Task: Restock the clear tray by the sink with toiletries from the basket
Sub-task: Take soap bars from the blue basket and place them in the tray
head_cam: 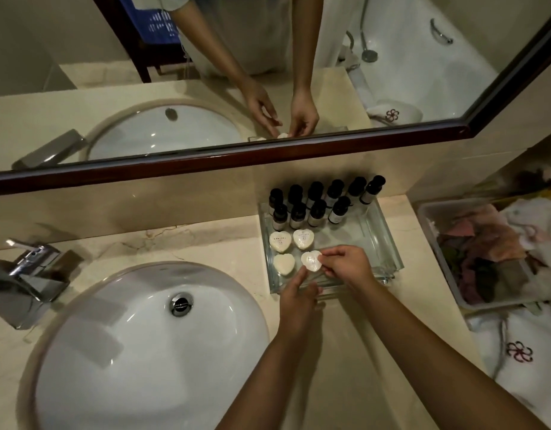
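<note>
On the pale marble worktop point(190, 240), beside the sink point(128, 352), both hands are working over the near end of the clear tray point(389, 243). The right hand point(345, 265) is pinching a white heart-shaped soap point(311, 260) between thumb and fingertips, holding it just above or on the tray floor; which of the two is hard to tell. The left hand point(296, 293) is reaching in from the near side with its fingers loosely extended, gripping nothing, one fingertip touching the soap's near edge.

Just left of the right hand, three more soaps point(280, 241) are lying flat in the tray, two side by side and one nearer. Beyond both hands, dark-capped bottles point(314, 203) are standing upright in two rows at the tray's far end, close to the wall. The tray floor to the right of the right hand is showing bare glass.

Well to the right of the right hand, the basket point(437, 246) is sitting on the worktop, holding a jumble of soft pink, green and white items too blurred to name. Nearer than the basket, a white towel point(516, 352) with a dark flower emblem is lying at the worktop's edge.

Left of the left hand, the oval sink is filling the worktop, with a chrome tap point(23, 274) at its far-left side. Beyond everything, a dark wood-framed mirror point(113, 72) is reflecting both hands, the sink and a white bathtub point(423, 72). The room is dimly lit.
</note>
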Demonstrator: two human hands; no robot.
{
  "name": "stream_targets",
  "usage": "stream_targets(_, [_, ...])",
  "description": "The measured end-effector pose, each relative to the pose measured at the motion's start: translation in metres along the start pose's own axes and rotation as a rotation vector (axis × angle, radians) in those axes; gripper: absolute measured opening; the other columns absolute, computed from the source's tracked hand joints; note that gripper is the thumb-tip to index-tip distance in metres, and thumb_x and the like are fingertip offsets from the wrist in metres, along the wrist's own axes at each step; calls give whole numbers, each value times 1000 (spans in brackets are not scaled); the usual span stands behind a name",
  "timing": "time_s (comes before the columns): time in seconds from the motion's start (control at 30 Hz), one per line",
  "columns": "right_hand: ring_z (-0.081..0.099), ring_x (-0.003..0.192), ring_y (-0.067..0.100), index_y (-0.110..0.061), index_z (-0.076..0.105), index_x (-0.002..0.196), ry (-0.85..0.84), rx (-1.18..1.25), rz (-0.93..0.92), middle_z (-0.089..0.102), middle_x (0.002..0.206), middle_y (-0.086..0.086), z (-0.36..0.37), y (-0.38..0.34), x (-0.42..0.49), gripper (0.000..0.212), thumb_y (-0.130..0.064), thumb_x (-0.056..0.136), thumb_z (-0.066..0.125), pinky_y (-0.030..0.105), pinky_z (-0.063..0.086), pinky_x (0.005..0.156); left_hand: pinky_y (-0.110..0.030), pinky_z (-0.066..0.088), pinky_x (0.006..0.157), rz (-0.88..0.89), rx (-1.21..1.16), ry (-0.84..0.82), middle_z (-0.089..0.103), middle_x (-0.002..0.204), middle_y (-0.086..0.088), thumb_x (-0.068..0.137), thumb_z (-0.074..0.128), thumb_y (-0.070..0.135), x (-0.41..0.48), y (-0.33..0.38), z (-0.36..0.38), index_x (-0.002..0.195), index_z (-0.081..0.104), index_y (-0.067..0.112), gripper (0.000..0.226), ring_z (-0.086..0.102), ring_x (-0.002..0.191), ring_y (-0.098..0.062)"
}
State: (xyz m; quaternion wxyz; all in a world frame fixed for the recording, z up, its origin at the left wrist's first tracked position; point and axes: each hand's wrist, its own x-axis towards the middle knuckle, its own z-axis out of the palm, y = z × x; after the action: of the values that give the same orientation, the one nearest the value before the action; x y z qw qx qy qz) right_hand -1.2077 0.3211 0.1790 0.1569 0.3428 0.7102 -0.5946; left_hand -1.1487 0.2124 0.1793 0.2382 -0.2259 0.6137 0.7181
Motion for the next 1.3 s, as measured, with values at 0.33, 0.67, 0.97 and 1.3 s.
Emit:
stream_targets(0.33, [53, 52, 10, -6, 67, 84, 59, -4, -51, 61, 62, 1, 2, 11, 3, 10, 0, 77, 72, 17, 46, 52, -10, 50, 63, -26, -90, 31, 57, 116, 5, 94, 45, -2, -6, 7, 2, 139, 41, 8, 47, 60, 85, -8])
stream_targets(0.67, [59, 64, 14, -22, 60, 63, 89, -53, -96, 63, 66, -2, 4, 13, 3, 23, -10, 75, 75, 37, 52, 80, -13, 48, 69, -21, -92, 56, 56, 120, 3, 94, 46, 1, -14, 7, 10, 141, 40, 14, 49, 60, 94, -11])
stream_targets(0.97, [62, 75, 19, -13, 66, 75, 94, -44, -139, 67, 78, 5, 5, 15, -3, 9, -16, 77, 74, 34, 53, 80, -8, 49, 64, 3, -118, 107, 58, 118, 2, 91, 49, -4, -17, 5, 8, 137, 44, 12, 50, 59, 85, -4])
stream_targets(1.3, [49, 53, 18, -8, 65, 81, 304, 128, 4, 58, 63, 4, -79, 84, -40, 15, -19, 89, 59, 23, 38, 49, -28, 48, 63, -56, -169, 497, 62, 91, -16, 93, 50, 4, -22, -17, -42, 102, 60, 2, 14, 59, 72, -24])
